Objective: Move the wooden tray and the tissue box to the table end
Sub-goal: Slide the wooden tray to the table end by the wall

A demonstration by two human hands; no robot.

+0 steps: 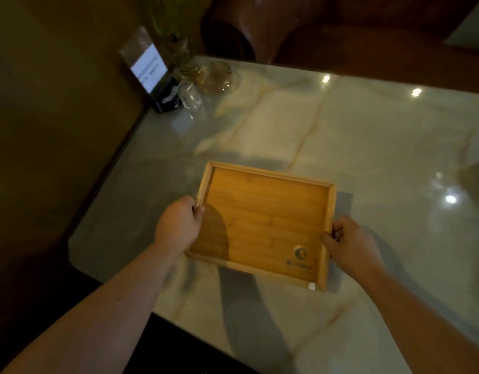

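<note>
Wooden tray (pixel 262 225) gripped at its 2 short sides by left hand (pixel 179 225) and right hand (pixel 351 244), fingers clenched.

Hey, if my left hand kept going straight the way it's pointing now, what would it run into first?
Probably the glassware at the table's far corner. The left hand, gripping the wooden tray, points up-table over bare marble, though depth is hard to judge.
</note>
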